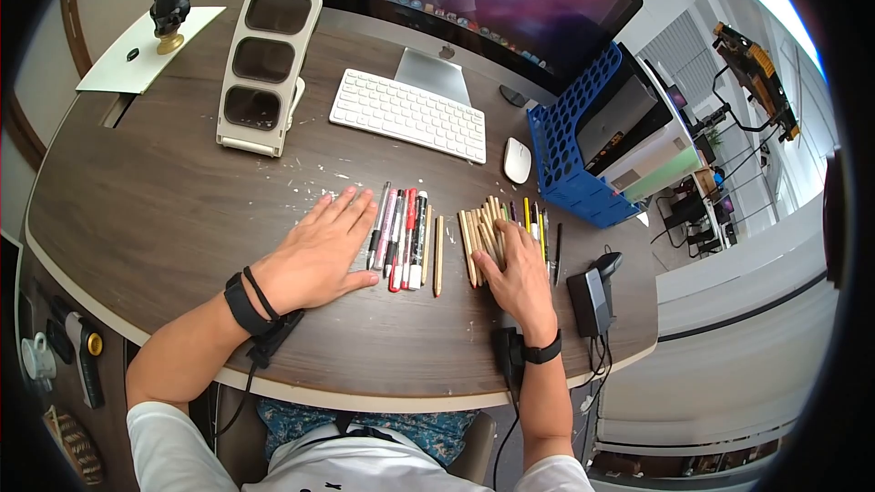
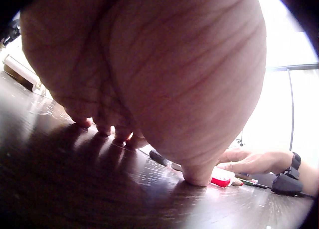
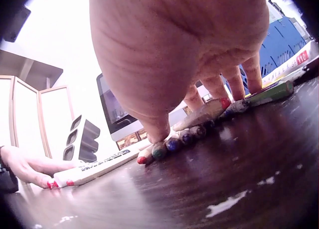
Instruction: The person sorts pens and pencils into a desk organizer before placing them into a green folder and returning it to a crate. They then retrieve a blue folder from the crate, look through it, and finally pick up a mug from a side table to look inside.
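Observation:
My left hand point(image 1: 314, 251) lies with its fingers extended on the desk, just left of a row of pens and markers point(image 1: 394, 237). Two wooden pencils point(image 1: 438, 255) lie to the right of that row. Over a group of wooden coloured pencils point(image 1: 470, 251), my right hand point(image 1: 519, 278) rests with fingers spread and tips down. In the right wrist view its thumb point(image 3: 158, 132) touches pencils with red and green tips, and one red-tipped pencil point(image 3: 204, 114) lies across the others under the palm. A green pencil point(image 3: 274, 93) lies by the fingertips.
Behind the pens are a white keyboard point(image 1: 410, 116), a mouse point(image 1: 517, 160) and a monitor point(image 1: 492, 0). A three-pocket stand point(image 1: 239, 36) is at back left. At right stand a blue file holder point(image 1: 570, 178) and a black adapter point(image 1: 590, 302) with cables. A black pencil point(image 1: 558, 255) lies near the adapter.

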Action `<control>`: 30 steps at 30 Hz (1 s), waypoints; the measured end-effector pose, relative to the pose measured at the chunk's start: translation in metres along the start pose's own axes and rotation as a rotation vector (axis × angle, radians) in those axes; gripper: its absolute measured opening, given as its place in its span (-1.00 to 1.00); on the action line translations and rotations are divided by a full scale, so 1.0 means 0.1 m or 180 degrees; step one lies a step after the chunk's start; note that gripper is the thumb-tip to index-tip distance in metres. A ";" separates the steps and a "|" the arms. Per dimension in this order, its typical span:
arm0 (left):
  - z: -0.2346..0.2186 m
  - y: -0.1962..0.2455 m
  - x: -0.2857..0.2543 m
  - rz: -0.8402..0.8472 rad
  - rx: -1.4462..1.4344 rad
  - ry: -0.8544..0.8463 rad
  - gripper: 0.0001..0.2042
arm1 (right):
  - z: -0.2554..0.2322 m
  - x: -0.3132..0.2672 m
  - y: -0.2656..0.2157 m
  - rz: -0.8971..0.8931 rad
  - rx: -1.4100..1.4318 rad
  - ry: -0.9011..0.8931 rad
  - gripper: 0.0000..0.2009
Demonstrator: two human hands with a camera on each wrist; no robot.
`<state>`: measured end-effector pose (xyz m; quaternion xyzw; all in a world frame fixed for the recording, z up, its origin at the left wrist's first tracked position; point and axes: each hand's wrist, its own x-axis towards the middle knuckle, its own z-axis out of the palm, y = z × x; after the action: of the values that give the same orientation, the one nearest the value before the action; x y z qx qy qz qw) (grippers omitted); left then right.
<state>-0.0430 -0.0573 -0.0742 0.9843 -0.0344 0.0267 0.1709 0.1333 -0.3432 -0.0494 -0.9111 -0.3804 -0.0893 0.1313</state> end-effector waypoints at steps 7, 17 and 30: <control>-0.03 0.01 0.00 0.0086 0.0010 0.0085 -0.06 | -0.03 -0.03 0.02 0.0065 0.0216 0.0011 -0.43; -0.16 0.08 0.02 0.0055 -0.0074 -0.0079 -0.06 | -0.09 -0.08 0.13 0.0293 0.0775 0.0077 -0.51; -0.18 0.11 0.05 0.0013 -0.0025 -0.0177 -0.04 | -0.14 -0.08 0.14 0.0306 0.0824 0.0276 -0.60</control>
<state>-0.0396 -0.0614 -0.0532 0.9839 -0.0412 -0.0004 0.1737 0.1370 -0.3628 -0.0405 -0.8990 -0.3386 -0.0724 0.2681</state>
